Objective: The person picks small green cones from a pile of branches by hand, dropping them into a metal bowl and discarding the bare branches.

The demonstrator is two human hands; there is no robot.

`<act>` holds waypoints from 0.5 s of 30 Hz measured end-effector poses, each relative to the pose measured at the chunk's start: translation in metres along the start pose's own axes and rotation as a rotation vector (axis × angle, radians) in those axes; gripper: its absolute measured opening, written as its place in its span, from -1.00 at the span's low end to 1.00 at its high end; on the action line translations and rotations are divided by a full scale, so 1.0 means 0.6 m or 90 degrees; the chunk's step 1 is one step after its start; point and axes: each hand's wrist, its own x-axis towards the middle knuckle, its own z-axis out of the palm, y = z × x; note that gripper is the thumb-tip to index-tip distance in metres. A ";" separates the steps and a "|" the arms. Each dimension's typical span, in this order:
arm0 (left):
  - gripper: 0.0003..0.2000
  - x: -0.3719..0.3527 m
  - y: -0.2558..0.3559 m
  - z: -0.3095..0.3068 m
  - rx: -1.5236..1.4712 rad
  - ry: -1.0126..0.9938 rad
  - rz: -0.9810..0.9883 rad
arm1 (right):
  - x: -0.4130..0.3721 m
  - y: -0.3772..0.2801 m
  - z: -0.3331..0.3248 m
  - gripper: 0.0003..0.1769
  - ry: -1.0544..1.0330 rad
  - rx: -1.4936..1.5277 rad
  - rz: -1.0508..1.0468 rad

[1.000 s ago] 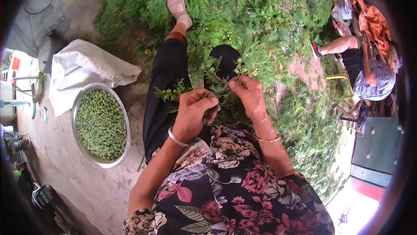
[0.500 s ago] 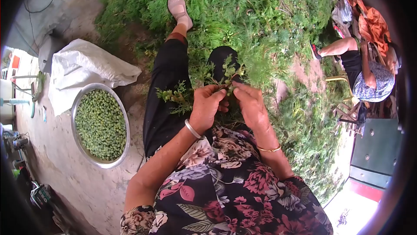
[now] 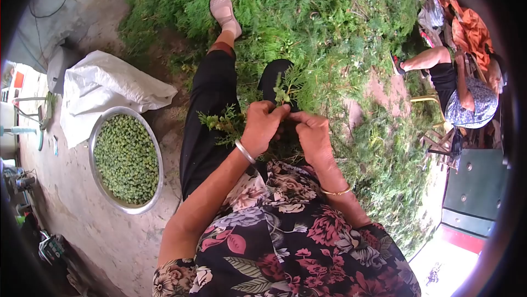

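Observation:
In front of my lap my left hand (image 3: 260, 129) is closed round a leafy evergreen sprig (image 3: 282, 96). Its feathery tip and pale green cones stick up above the fingers. Another green spray (image 3: 220, 123) juts out to the left of this hand, across the dark trouser leg; whether it belongs to the same sprig is hidden. My right hand (image 3: 314, 136) is pinched close beside the left fingertips. What lies between its fingers is covered. To the left, a round metal basin (image 3: 160, 157) is filled with small green cones (image 3: 126, 157).
A heap of cut evergreen branches (image 3: 329, 28) spreads ahead and to the right, around my foot. A white woven sack (image 3: 110, 85) lies behind the basin on the concrete floor (image 3: 71, 198). At the right another person (image 3: 466, 99) sits near an orange cloth (image 3: 471, 28).
The sprig tip now stands more upright, above my left fingers. My right hand has turned from extended fingers to a tighter pinch, slightly lower. The basin looks unchanged.

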 end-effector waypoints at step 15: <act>-0.84 -0.020 -0.008 -0.023 -0.137 -0.153 -0.038 | 0.046 -0.012 0.010 -0.84 -0.049 -0.187 -0.031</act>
